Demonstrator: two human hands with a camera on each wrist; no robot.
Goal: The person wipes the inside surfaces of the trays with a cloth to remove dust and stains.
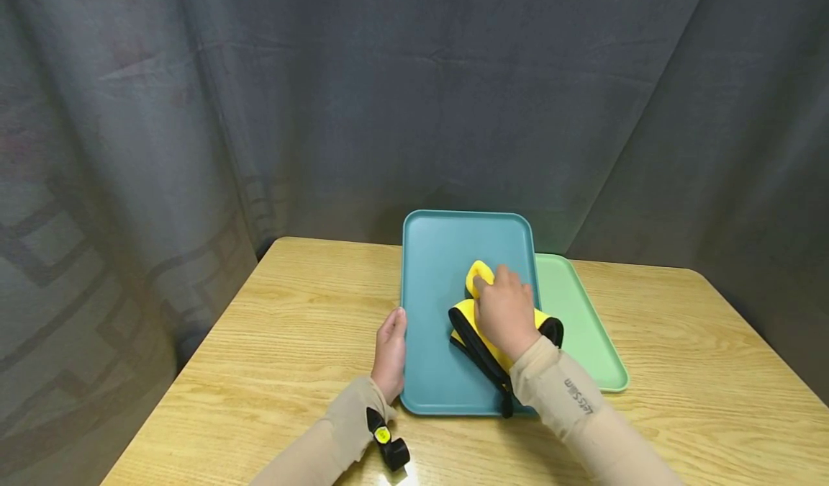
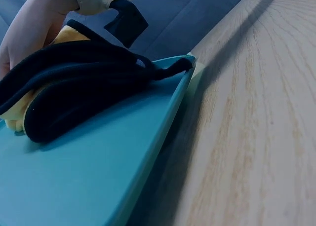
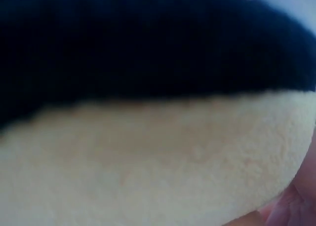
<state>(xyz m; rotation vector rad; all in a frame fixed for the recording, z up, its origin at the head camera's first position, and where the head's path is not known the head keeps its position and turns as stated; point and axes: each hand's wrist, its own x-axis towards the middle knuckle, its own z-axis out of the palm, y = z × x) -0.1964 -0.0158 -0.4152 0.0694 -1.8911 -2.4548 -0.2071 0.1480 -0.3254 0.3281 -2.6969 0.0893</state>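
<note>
A blue tray [image 1: 430,371] lies partly over a green tray [image 1: 586,335]. At its left edge my left hand [image 1: 391,353] grips the rim, the thumb along the side and the other fingers hidden. My right hand [image 1: 508,313] holds a folded yellow cloth with black edging [image 1: 476,349] over the blue tray, a yellow tuft showing beyond the fingers. In the left wrist view the dark side of the cloth [image 2: 94,83] rests against the tray surface, with one corner trailing to the rim. Cloth [image 3: 158,152] fills most of the right wrist view, blurred, with a bit of finger at lower right.
The wooden table [image 1: 311,306] extends to both sides of the trays. A grey curtain [image 1: 421,97] hangs behind its far edge. A black strap [image 1: 388,439] hangs from the left wrist, over the table.
</note>
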